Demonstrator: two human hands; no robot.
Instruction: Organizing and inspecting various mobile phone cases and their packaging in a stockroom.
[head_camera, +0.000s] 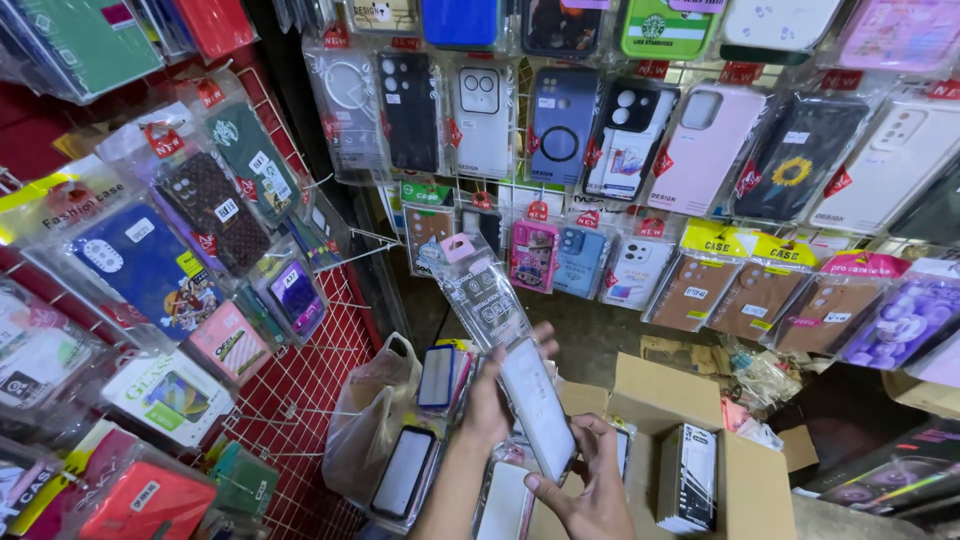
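My left hand (492, 400) grips the lower end of a clear plastic sleeve (480, 288) with a pink hang tab, held upright in front of me. My right hand (590, 478) holds a pale phone case (536, 405) from below, its upper end at the mouth of the sleeve. Both hands are low in the middle of the head view, above an open cardboard box (690, 400).
Packaged phone cases (565, 122) hang in rows on the wall ahead and on a red wire rack (300, 390) at left. A clear plastic bag (375, 430) of cases sits below left. A stack of boxed items (690, 478) stands in the cardboard box.
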